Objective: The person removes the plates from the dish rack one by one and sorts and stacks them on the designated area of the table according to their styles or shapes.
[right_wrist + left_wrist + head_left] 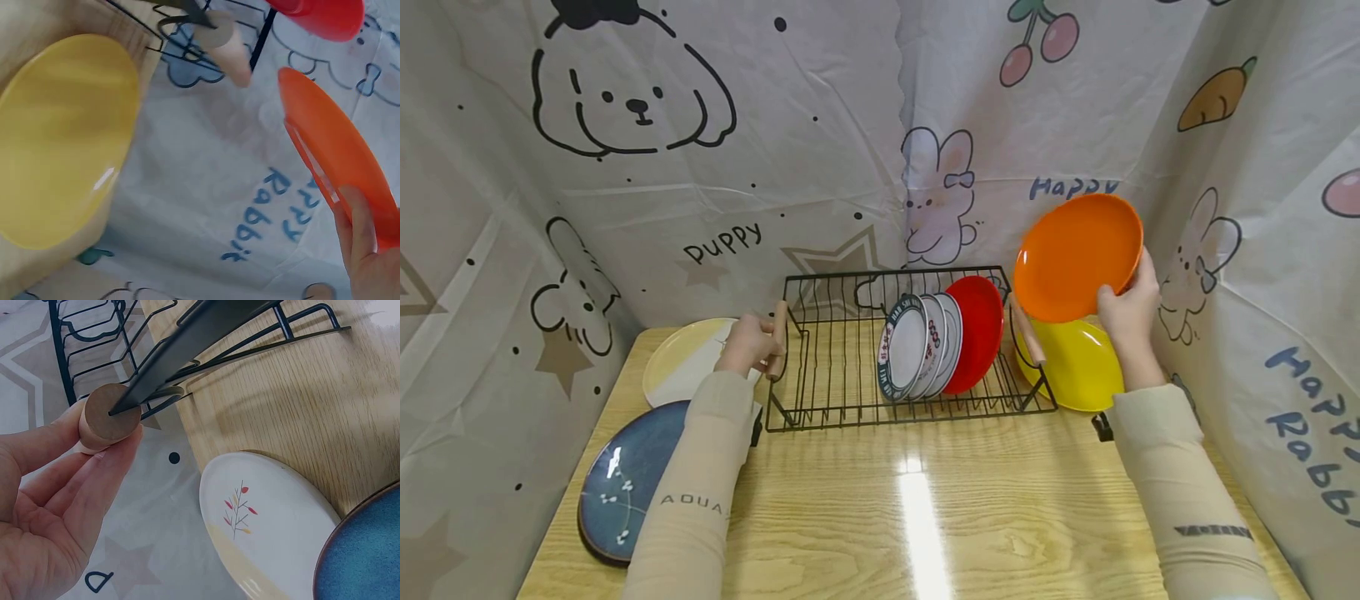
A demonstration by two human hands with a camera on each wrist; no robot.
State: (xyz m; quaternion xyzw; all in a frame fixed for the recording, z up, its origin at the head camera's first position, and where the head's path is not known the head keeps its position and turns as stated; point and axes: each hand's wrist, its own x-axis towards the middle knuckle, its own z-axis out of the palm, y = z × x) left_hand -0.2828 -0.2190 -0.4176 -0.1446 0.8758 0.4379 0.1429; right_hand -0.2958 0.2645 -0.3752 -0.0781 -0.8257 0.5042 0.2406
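My right hand (1131,304) pinches an orange plate (1078,258) by its right edge, held up above the yellow plate (1078,367). At the rack's left end, my left hand (748,343) grips the wooden handle (111,419) between thumb and fingers. The black wire dish rack (835,358) holds several plates standing on edge: white ones with patterned rims, the front one (902,350) dark green-rimmed, and behind them a red plate (981,333). In the right wrist view the orange plate (337,144) shows nearly edge-on, with the thumb along it.
Left of the rack lie a white-and-yellow plate (262,512) with a twig design and a blue plate (632,492), partly behind my left sleeve. Another wooden handle (1027,329) is at the rack's right end. A printed curtain (820,167) encloses the wooden table (827,508).
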